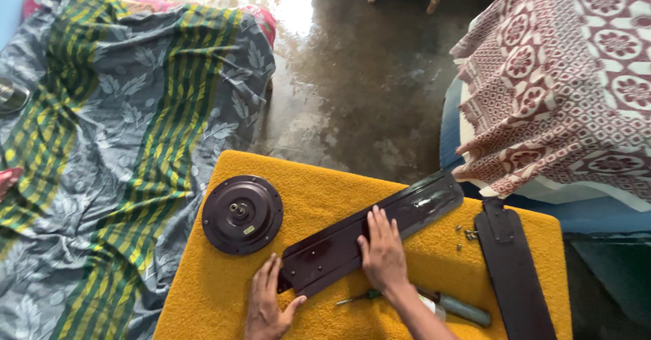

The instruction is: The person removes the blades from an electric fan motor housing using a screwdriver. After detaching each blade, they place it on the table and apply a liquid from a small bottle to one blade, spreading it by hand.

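A dark brown fan blade [413, 208] lies slantwise on a yellow cloth-covered table [325, 191]. My right hand [383, 252] presses flat on the blade's middle. My left hand [266, 303] grips the blade's bracket end near the front edge. A round dark fan motor [242, 214] with a short centre shaft sits on the cloth just left of the bracket end, apart from it.
A second dark blade [514, 272] lies at the table's right. Small screws [464, 234] are scattered between the blades. A screwdriver [434, 303] lies under my right forearm. A bed with a grey-green striped cloth [129, 123] is left, a maroon patterned cloth [569, 82] right.
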